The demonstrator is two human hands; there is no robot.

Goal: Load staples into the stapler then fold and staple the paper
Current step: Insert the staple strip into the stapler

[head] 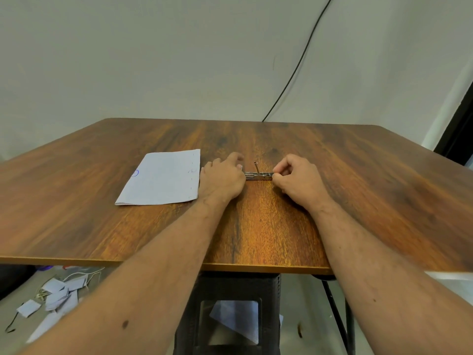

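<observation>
the small metal stapler (258, 175) lies on the wooden table (358, 175), lengthwise between the person's two hands, with a thin metal part standing up from its middle. the left hand (222, 178) covers its left end, fingers curled around it. the right hand (297, 179) pinches its right end between thumb and curled fingers. the sheet of paper (163, 176) lies flat just left of the left hand. paper scraps (57, 294) lie on the floor below.
</observation>
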